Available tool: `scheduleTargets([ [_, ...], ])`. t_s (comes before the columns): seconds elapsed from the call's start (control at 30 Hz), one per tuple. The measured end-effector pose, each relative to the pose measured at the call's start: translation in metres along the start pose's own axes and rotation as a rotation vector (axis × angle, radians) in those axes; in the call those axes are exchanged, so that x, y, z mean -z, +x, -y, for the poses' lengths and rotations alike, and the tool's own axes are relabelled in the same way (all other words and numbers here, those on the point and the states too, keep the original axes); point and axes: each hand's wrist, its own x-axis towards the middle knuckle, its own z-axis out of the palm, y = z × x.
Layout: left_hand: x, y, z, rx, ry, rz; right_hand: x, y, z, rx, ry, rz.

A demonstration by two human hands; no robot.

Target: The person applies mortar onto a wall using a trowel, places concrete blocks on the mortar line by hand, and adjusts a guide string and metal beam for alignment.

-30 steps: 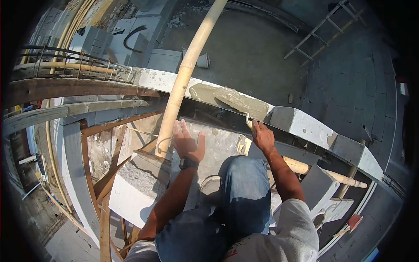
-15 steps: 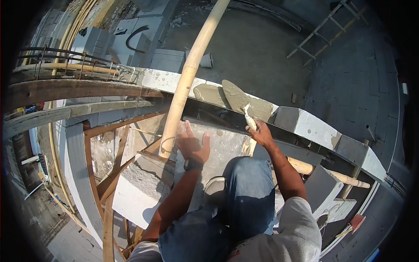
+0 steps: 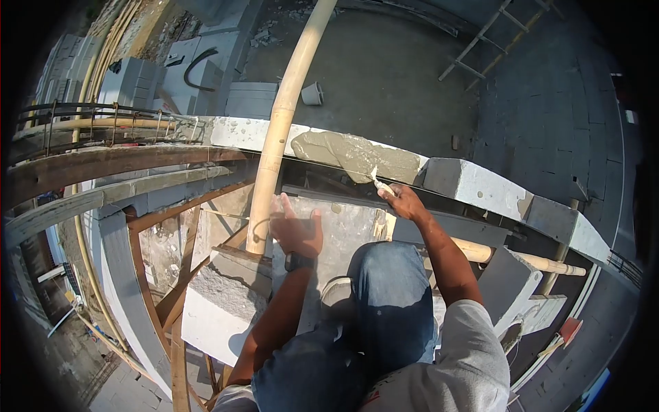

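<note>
My right hand (image 3: pixel 405 202) is closed around the pale handle of a trowel (image 3: pixel 382 185). The mortar-smeared blade lies against the near edge of the wet grey mortar (image 3: pixel 322 147), hard to tell apart from it. That mortar is spread along the top of the white block wall (image 3: pixel 237 134). My left hand (image 3: pixel 296 233) is open and holds nothing, thumb and index finger apart. It hovers just right of the bamboo pole (image 3: pixel 273 147), over a grey-stained board (image 3: pixel 343 233); whether it touches either I cannot tell.
Right of the mortar, a white block (image 3: pixel 473 189) stands higher on the wall. A broken block (image 3: pixel 223 302) sits left of my knees. Beyond the wall, a bucket (image 3: pixel 312 94) and a ladder (image 3: pixel 487 41) are far below. Rebar (image 3: pixel 82 113) and timber (image 3: pixel 123 165) extend leftward.
The trowel blade has come down flat onto the mortar, now one continuous layer, and the right hand has moved slightly left. The left hand's fingers have curled a little. The view has shifted slightly.
</note>
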Motion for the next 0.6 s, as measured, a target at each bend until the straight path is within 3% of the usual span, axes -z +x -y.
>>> scheduleTargets([
  [0.13,-0.006,0.002,0.004,-0.087,-0.004,-0.129,0.006,-0.042,-0.017,-0.137,0.062,0.002],
  [0.4,-0.007,0.0,0.002,-0.134,0.0,-0.208,-0.028,-0.114,-0.051,-0.357,0.249,-0.273],
  [0.6,-0.007,0.0,0.004,-0.17,-0.011,-0.206,-0.05,-0.153,-0.068,-0.257,0.265,-0.384],
])
